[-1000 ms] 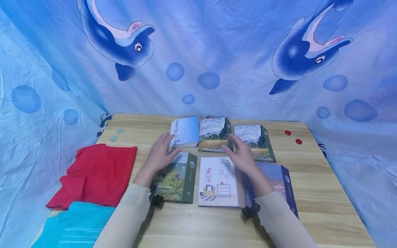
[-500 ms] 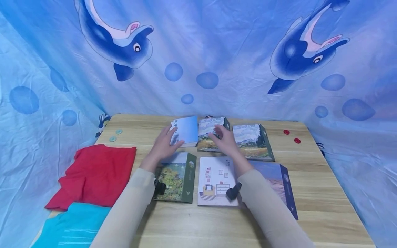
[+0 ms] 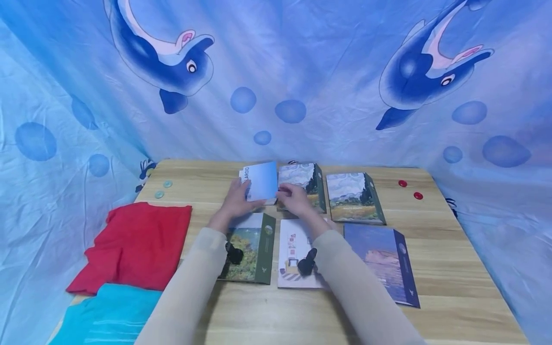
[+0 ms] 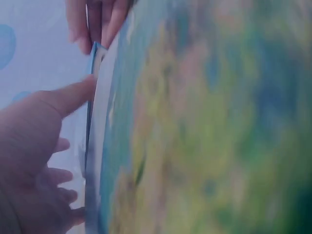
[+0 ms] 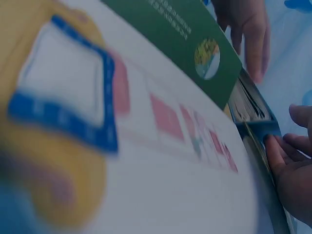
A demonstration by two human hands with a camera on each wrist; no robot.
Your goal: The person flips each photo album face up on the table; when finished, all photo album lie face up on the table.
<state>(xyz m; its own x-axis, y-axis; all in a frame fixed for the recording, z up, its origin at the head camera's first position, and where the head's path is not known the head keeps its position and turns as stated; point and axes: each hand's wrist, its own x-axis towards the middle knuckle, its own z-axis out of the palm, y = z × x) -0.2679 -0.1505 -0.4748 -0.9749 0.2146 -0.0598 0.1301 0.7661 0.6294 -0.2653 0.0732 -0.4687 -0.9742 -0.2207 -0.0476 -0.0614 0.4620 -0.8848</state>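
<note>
In the head view a white-and-blue photo album (image 3: pixel 264 181) marked POLAROID lies at the back left. My left hand (image 3: pixel 238 199) touches it at its left and front edges. The left wrist view shows that thumb (image 4: pixel 75 95) extended against the album's edge, the fingers spread beside it. From the other side, my right hand (image 3: pixel 295 199) has its fingertips at the album's right front corner. The right wrist view shows the album's page edges (image 5: pixel 249 102) between both hands. My right hand partly covers a landscape-painting album (image 3: pixel 312 184).
Around lie another landscape album (image 3: pixel 353 197), a green-spined album (image 3: pixel 246 249), a white illustrated album (image 3: pixel 286 268) and a purple album (image 3: pixel 379 254). Red (image 3: pixel 138 239) and turquoise (image 3: pixel 109 311) cloths lie left. Pale green discs (image 3: pixel 159 194) and red discs (image 3: pixel 418 196) sit near the sides.
My right hand has moved left from between the two landscape albums to the POLAROID album's right corner. My left hand has shifted slightly right against its left edge.
</note>
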